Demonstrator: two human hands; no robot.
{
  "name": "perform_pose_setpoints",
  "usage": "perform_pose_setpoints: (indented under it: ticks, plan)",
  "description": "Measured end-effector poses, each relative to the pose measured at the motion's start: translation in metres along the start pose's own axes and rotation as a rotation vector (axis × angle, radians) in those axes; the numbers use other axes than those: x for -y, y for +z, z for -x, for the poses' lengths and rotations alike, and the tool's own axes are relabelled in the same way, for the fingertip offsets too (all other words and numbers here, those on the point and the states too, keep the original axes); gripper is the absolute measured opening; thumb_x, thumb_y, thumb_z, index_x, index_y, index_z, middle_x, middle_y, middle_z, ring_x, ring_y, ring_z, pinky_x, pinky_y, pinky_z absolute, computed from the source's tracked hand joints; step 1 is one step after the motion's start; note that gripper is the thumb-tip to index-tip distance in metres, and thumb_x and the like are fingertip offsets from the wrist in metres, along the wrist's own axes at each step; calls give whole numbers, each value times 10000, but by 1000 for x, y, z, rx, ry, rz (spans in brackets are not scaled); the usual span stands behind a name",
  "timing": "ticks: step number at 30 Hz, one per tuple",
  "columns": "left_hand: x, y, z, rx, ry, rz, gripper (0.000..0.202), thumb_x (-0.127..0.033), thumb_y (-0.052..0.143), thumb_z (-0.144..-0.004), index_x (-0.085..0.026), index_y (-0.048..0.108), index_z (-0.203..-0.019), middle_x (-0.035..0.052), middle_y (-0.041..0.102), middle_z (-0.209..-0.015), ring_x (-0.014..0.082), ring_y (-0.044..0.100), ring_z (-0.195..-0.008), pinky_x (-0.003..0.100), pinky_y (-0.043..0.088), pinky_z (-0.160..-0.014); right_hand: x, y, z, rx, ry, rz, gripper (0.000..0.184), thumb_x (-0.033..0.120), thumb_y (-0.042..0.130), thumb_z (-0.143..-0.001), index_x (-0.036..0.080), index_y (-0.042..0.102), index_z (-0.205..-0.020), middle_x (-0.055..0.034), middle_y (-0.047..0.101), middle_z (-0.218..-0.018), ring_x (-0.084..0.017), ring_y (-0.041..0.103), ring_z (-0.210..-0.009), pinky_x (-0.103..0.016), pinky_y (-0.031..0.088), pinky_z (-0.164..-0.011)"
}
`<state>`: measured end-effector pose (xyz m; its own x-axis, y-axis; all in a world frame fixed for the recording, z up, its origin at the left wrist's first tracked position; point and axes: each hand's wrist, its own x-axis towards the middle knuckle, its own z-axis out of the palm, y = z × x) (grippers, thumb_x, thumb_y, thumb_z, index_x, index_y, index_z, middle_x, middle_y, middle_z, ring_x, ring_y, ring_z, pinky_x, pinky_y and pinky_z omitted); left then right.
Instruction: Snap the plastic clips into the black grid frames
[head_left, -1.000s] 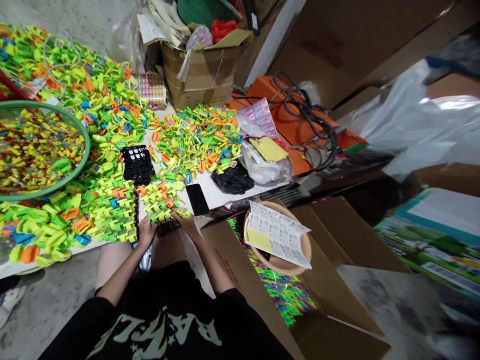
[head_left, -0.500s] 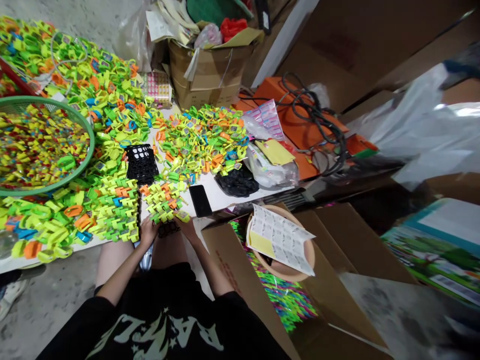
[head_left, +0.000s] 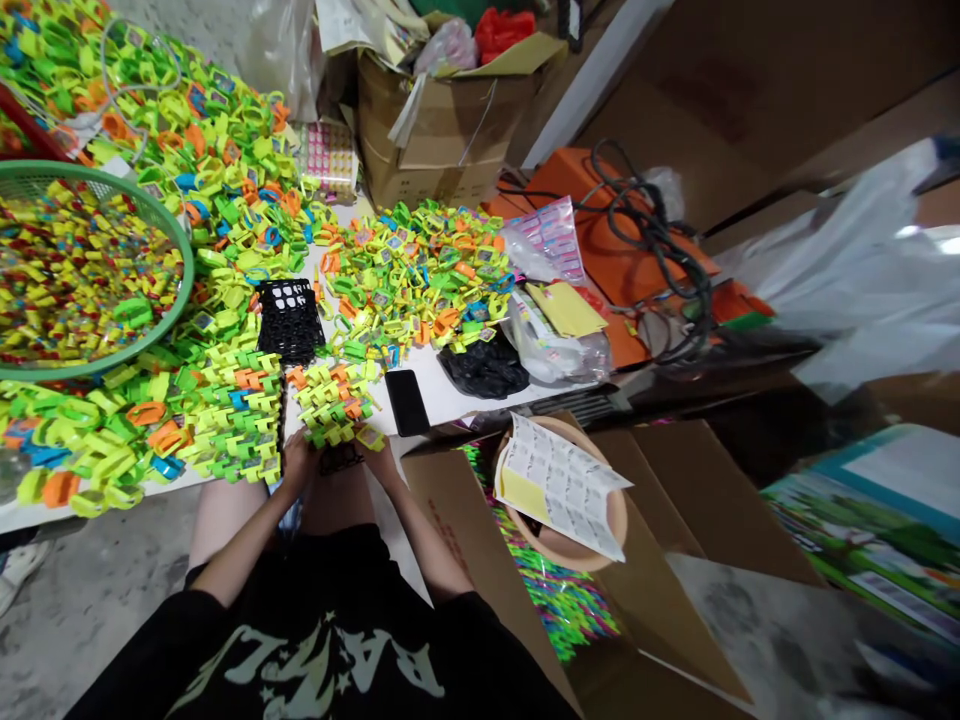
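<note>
At the table edge, my left hand (head_left: 298,460) is closed at the near left side of a black grid rack (head_left: 341,457). Rows of yellow-green and orange toy watches (head_left: 334,400) fill most of that rack. My right hand (head_left: 381,460) pinches a yellow-green toy watch (head_left: 370,438) with a grey face, at the rack's near right corner. A second block of set-out toy watches (head_left: 238,420) lies to the left. Beyond it is a stack of black grid racks (head_left: 289,325). The left fingertips are partly hidden by the rack.
Loose toy watches (head_left: 420,265) are heaped behind. A green basket (head_left: 187,270) of small coloured pieces stands left. A black phone (head_left: 407,403) and black plastic bag (head_left: 484,365) lie right. Below the edge are an open carton (head_left: 465,540) and a round tub (head_left: 619,520) under printed sheets.
The view has shifted slightly, so the table's things sit a little further right. Both hands stay at the rack, and the right still holds the toy watch.
</note>
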<state>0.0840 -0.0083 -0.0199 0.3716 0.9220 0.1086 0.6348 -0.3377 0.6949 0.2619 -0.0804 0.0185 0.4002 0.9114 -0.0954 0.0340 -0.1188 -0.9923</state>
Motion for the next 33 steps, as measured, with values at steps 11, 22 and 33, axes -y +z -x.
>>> perform_pose_setpoints:
  ticks: [11,22,33]
  plan:
    - [14,12,2,-35,-16,-20,266,-315,644,-790,-165,685,-1006,147,717,-1053,311,658,-1027,433,517,-887,17,-4,-6,53,-106,304,213,246,547,-838,185,663,-1006,-90,727,-1022,-216,674,-921,-334,552,-819]
    - [14,15,3,-51,18,-2,241,-354,629,-809,-182,688,-968,126,721,-1056,290,653,-1030,421,508,-913,31,-1,-19,164,-26,702,227,109,487,-842,159,688,-935,-123,733,-993,-240,677,-949,-294,513,-785]
    - [4,3,1,-8,4,-16,224,-375,619,-835,-209,663,-979,95,713,-977,268,643,-957,363,507,-846,36,-18,-27,256,-63,637,195,145,496,-798,189,678,-742,-23,683,-711,-209,648,-764,-257,470,-679]
